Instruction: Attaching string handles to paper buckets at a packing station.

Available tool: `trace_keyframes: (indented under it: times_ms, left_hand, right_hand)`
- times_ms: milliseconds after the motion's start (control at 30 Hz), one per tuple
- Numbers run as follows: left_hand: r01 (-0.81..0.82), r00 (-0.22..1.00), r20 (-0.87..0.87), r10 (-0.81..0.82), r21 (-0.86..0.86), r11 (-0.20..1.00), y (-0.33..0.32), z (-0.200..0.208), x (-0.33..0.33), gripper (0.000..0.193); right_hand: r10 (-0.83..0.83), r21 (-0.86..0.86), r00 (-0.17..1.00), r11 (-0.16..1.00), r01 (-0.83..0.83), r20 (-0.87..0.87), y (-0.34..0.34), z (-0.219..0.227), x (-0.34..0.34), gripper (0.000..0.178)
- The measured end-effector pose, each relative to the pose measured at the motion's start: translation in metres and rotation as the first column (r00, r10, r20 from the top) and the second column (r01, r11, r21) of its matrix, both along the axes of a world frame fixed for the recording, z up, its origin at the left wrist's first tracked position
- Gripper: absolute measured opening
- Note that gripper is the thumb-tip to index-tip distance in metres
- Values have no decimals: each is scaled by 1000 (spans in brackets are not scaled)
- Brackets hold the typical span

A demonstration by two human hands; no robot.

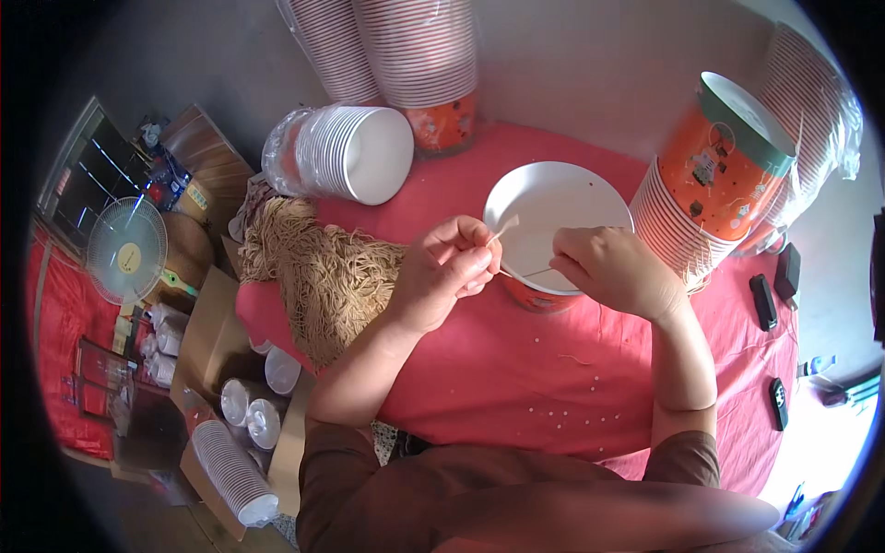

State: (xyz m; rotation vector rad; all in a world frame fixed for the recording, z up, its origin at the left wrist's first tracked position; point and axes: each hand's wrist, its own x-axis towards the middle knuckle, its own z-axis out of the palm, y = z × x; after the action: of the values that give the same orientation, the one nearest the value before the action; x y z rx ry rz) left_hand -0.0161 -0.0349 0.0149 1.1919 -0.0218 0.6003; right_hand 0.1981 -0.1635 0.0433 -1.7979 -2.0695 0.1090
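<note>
A beige string (502,273) is pinched between the thumb and fingers of my left hand (447,275), and a small pale flat piece (508,225) sticks up from the same fingertips. My right hand (619,269) is closed, its fingers curled down over the near rim of a large paper bucket (516,184) with a white inside and an orange outside. A thin dark line runs from the right fingertips toward the left hand; I cannot make out exactly what it is. By my left forearm lies a thick heap of beige strings (323,276).
Nested paper buckets (419,55) stand at the back, with a wrapped stack (378,155) on its side. Another orange stack (710,170) rises at the right. Small white beads (562,419) dot the red cloth. A carton (207,323) with plastic tubs and a fan (127,249) are left.
</note>
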Motion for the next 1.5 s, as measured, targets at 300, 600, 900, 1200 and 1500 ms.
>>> trace_keyframes:
  times_ms: [300,600,900,1200,1500]
  left_hand:
    - [-86,977,-171,128,235,968,-16,25,17,6]
    - [-375,856,-81,511,584,720,-4,-2,20,5]
    - [-348,855,-51,516,682,643,-10,2,19,15]
    - [-215,936,-110,336,578,787,-12,0,16,11]
    - [-211,955,-200,219,65,975,8,-12,20,13]
  right_hand:
    - [19,171,1000,985,-18,-2,6,-1,-5,21]
    - [69,58,699,998,-39,-712,8,9,-14,15]
    - [187,98,323,957,-272,-928,2,18,-6,25]
    - [189,185,575,981,-67,-796,9,3,-13,20]
    - [244,593,966,792,-146,-87,17,3,-15,18]
